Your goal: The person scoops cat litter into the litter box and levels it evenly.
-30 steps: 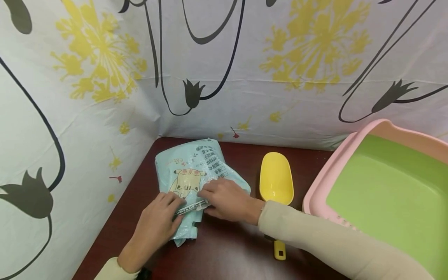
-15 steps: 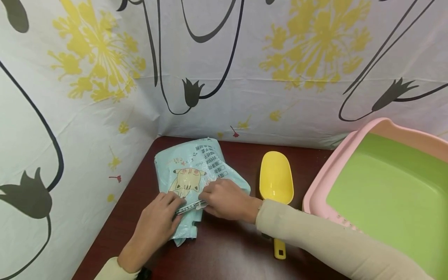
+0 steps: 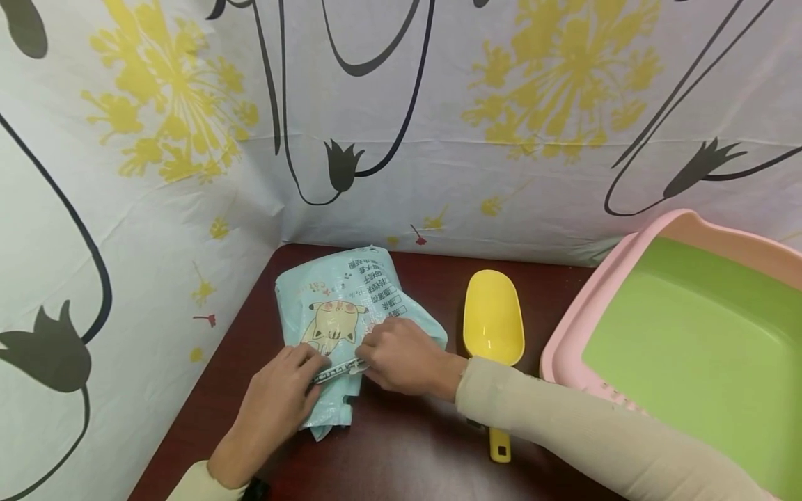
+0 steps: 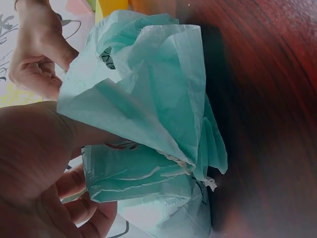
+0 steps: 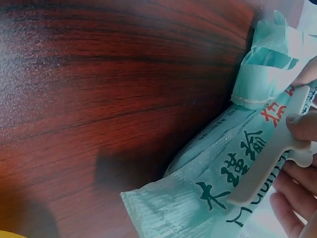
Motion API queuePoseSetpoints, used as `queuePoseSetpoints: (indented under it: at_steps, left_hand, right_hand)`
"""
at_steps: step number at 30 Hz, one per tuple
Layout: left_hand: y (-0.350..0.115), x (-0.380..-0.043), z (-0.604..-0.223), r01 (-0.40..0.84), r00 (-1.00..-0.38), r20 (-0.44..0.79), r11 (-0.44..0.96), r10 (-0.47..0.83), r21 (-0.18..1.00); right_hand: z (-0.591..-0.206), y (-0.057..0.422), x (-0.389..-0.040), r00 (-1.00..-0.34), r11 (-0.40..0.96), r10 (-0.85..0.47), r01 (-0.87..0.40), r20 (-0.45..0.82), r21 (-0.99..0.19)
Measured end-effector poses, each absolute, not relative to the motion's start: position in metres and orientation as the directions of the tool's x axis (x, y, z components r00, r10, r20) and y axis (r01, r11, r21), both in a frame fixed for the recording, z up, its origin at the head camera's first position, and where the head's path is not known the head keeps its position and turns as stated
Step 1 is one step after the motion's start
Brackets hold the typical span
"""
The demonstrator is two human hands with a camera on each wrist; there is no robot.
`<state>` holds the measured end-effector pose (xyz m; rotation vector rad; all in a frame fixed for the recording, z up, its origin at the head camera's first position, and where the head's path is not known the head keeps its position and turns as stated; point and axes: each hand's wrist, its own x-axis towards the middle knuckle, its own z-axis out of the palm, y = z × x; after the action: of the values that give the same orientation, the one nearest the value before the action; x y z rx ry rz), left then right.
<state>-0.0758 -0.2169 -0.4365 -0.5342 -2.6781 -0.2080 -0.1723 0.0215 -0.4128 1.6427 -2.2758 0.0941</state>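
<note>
A light blue plastic bag [image 3: 332, 299] with a cartoon cat and printed characters lies on the dark table, its top end toward me. My left hand [image 3: 276, 390] pinches the bag's gathered top; in the left wrist view its thumb goes under a crumpled flap [image 4: 163, 84], with the fingers [image 4: 94, 218] on the other side. A long off-white bag clip [image 5: 270, 158] lies across the bag in the right wrist view. My right hand [image 3: 407, 358] holds this clip, thumb on its raised grip and fingers behind. Its far end is partly covered by the left hand.
A yellow scoop [image 3: 493, 316] lies right of the bag, its handle [image 3: 500, 445] passing under my right sleeve [image 3: 564, 410]. Farther right stands a pink and green litter tray [image 3: 567, 355]. Patterned cloth [image 3: 401, 174] hangs behind and at the left of the table.
My right hand has shifted slightly left along the clip, and its fingers have drawn closer round it. The left hand and the bag stay nearly still.
</note>
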Motion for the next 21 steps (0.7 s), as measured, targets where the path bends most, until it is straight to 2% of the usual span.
queuePoseSetpoints:
  at_steps: [8,21]
  left_hand:
    - [-0.2165,-0.0749,-0.4351,0.378,-0.864,0.385,0.923,0.325,0.070]
    - [-0.2158,-0.0750,-0.4348,0.371,-0.867,0.384,0.926,0.319,0.069]
  right_hand:
    - [-0.4177,0.0208,-0.1677,-0.251,0.356,-0.883,-0.909,0.397,0.216]
    - [-0.4163,0.0220,-0.1625,-0.274,0.379,-0.883,-0.895,0.381,0.235]
